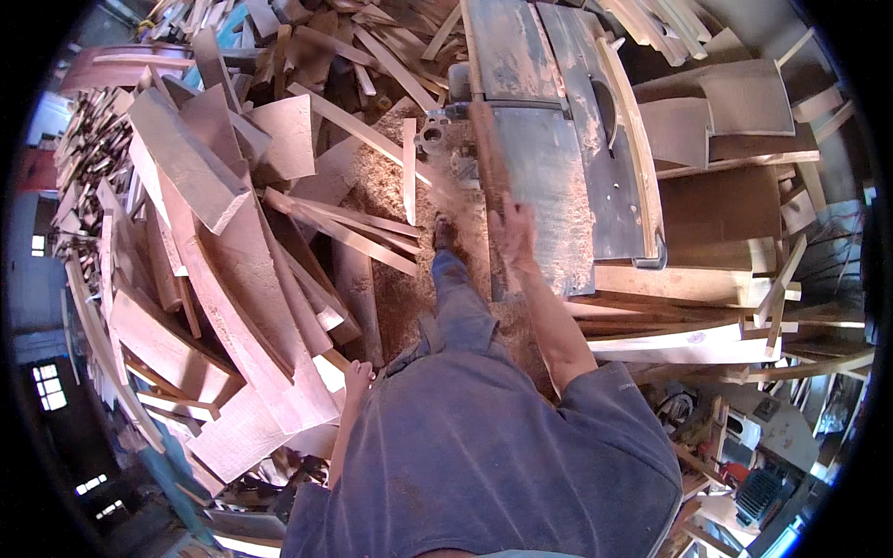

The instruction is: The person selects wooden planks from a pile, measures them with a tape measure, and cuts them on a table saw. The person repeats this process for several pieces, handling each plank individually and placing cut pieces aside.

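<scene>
1. Dark blue shirt (502,456) nearest, head view, lower middle.
2. Right hand (517,232) at narrow brown board (485,139), fingers seem to touch it; blurred, can't tell how spread.
3. Board lies along left edge of grey metal desk (541,167), sawdust on top.
4. Left hand (359,376) low beside the shirt, near piled boards (237,279); fingers small, can't tell whether spread or pinching.

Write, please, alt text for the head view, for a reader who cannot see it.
A person's right hand is at a long brown wooden board along the left side of a grey, sawdust-dusted metal machine table. The left hand is near piled brown wooden boards.
</scene>
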Demonstrator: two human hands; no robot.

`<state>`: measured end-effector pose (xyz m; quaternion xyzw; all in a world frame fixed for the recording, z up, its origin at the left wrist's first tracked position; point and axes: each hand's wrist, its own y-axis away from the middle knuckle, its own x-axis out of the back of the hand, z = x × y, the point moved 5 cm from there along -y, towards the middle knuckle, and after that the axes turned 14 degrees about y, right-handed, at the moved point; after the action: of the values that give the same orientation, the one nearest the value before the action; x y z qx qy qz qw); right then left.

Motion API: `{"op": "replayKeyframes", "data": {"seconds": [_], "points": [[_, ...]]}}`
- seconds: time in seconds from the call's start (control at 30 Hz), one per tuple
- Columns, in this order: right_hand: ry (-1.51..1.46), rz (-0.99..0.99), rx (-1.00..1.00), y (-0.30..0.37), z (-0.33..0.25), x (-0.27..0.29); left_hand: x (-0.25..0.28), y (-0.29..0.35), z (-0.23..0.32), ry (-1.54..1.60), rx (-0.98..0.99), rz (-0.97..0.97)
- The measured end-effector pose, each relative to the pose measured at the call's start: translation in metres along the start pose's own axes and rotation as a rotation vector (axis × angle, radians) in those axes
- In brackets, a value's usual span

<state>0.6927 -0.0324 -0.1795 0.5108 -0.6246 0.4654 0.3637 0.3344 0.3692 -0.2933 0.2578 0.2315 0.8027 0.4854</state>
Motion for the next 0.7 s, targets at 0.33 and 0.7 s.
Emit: {"op": "replayKeyframes", "data": {"seconds": [0.33,0.7], "points": [[0.138,0.071,0.038,0.035,0.053,-0.017,0.007,-0.015,-0.074,-0.432,-0.109,-0.061],[0.207,-0.027,0.032,-0.021,0.030,-0.023,-0.016,-0.014,-0.050,-0.311,-0.057,-0.023]]}}
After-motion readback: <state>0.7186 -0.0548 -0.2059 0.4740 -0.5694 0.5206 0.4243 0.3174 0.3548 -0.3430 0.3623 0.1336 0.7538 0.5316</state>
